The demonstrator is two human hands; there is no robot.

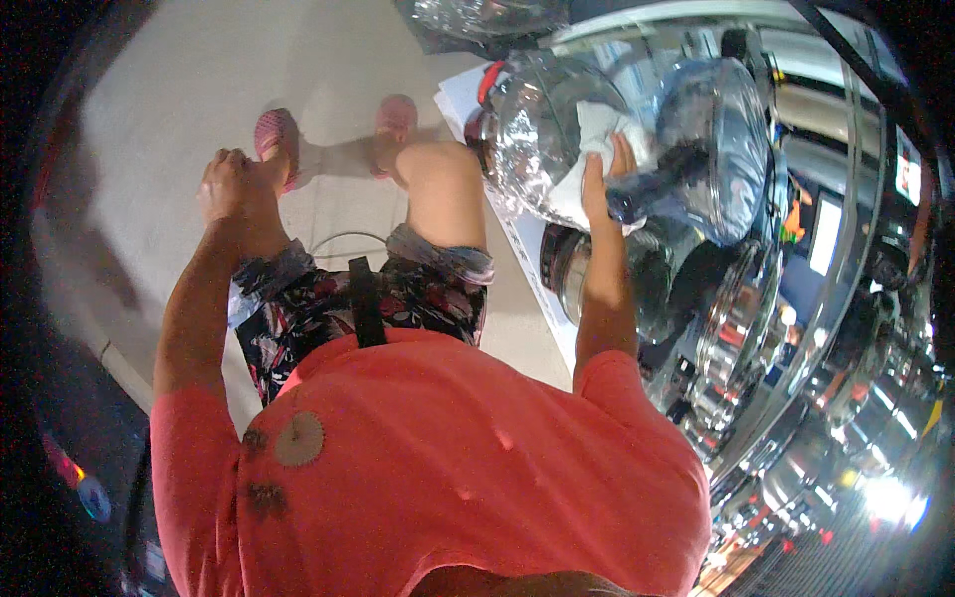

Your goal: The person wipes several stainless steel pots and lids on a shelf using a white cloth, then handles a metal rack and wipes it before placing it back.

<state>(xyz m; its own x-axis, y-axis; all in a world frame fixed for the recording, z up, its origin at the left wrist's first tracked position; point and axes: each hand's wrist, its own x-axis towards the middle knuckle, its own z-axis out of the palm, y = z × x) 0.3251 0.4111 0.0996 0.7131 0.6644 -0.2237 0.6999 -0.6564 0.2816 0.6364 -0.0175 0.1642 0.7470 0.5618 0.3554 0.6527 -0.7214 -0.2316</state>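
Observation:
My right hand (608,172) presses a folded white cloth (563,198) against a round, shiny piece of cookware wrapped in clear plastic (522,127). Just right of that hand stands a pan in bluish plastic wrap (724,149), its dark handle (634,195) pointing towards my wrist. Under my right forearm is another metal pot (563,269), partly hidden by the arm. My left hand (227,183) lies over my bent left knee with no object in it; its fingertips are hard to make out.
A glass-and-metal display shelf (850,291) curves along the right, with stacked shiny cookware (727,328). White printed sheets (522,246) lie beneath the pots. Another plastic-wrapped item (485,16) sits at the top. A thin cable (347,235) crosses the pale tiled floor (164,97) between my legs.

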